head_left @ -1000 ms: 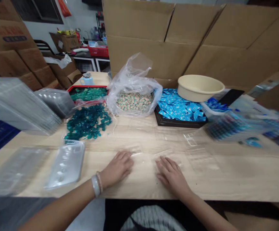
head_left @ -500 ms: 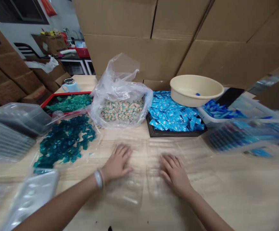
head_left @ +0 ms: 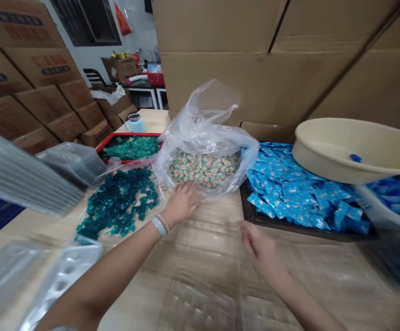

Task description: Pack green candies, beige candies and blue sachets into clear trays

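Note:
My left hand [head_left: 182, 202], with a pale band on its wrist, lies with its fingers stretched out at the front edge of a clear plastic bag [head_left: 208, 138]. The bag stands open, full of small beige-and-green pieces [head_left: 203, 169]. I see nothing in that hand. My right hand [head_left: 262, 248] is turned side-on above the table, blurred, with thumb and forefinger apart and nothing visible between them. Beneath and before my hands lie clear plastic trays [head_left: 200, 305], smeared by motion. Right of the bag, a black tray [head_left: 255, 209] holds blue printed packets [head_left: 299, 184].
Dark teal pieces [head_left: 117, 202] lie on plastic at left, before a red-rimmed tray [head_left: 104, 143] of green pieces. Stacked clear trays [head_left: 30, 174] stand far left. A cream basin [head_left: 337, 168] sits at right. Cardboard boxes [head_left: 220, 27] rise behind; a blue mug [head_left: 136, 124] stands back left.
The view has swung left, so things sit further right. My left hand has moved forward to the bag's edge. My right hand has lifted from lying flat and turned onto its side.

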### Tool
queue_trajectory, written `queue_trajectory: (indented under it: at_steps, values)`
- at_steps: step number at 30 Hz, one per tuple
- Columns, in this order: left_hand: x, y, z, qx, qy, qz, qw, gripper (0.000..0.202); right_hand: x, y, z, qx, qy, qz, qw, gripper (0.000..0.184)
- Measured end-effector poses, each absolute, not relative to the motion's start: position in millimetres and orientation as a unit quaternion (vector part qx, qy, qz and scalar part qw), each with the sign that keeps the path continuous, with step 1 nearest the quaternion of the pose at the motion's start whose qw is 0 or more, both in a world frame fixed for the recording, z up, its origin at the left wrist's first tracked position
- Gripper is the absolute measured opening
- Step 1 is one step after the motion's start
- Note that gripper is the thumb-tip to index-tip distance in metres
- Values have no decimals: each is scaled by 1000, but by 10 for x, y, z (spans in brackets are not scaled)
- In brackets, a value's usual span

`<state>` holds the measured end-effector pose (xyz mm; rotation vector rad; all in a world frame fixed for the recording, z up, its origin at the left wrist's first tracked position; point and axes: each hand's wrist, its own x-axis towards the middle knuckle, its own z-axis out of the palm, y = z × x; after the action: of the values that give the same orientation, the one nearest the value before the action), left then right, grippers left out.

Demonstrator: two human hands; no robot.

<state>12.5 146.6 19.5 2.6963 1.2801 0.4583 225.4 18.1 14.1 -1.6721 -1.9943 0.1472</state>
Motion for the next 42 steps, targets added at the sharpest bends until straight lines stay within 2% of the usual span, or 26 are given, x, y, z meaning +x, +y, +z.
queue_trajectory:
  at_steps: [3,5,7,9,11,13,16,19,22,26,28,31,33,35,37,39,42]
  values:
    - [92,1585,76,905,414,78,51,36,1928,718,196,-568,-790,46,225,39]
    - [28,1607,21,914,398,37,71,27,1767,1068,206,-562,-811,44,156,36]
    - [-38,1656,7,918,384,24,92,26,1671,1361,202,-566,-821,51,59,31]
    - [-63,1746,21,919,382,12,96,35,1629,1562,186,-569,-820,63,-23,27]
    - [-28,1858,41,917,390,-11,85,34,1619,1675,165,-574,-813,70,-63,25]
    - [50,1965,53,911,406,-23,72,26,1624,1729,148,-590,-802,57,-70,26]
    - [137,2065,45,901,432,20,37,32,1631,1750,132,-626,-778,12,-59,36]
    - [73,2070,1,919,391,32,32,29,1644,1705,91,-624,-779,-6,-57,37]
    - [-96,2041,-46,937,329,8,119,22,1717,1622,38,-574,-816,24,-69,26]
    - [-206,2077,-61,906,357,48,220,37,1879,1626,26,-526,-842,115,-47,24]
    - [-174,2094,-72,900,383,25,208,40,1913,1662,28,-557,-820,115,-64,23]
    - [-105,2030,-120,907,392,-17,155,28,1879,1620,11,-592,-798,68,-92,21]
    - [-94,1939,-153,916,387,-11,109,31,1838,1525,4,-591,-800,48,-93,24]
    - [-108,1864,-158,919,387,-8,78,31,1811,1455,30,-583,-809,21,-74,24]
    - [-115,1866,-115,913,396,5,96,27,1804,1505,102,-573,-819,-1,-24,24]
    - [-83,1981,-23,904,408,32,126,25,1816,1723,208,-575,-817,22,30,27]
    - [60,2341,147,889,434,75,122,30,1857,2250,352,-612,-784,88,52,30]
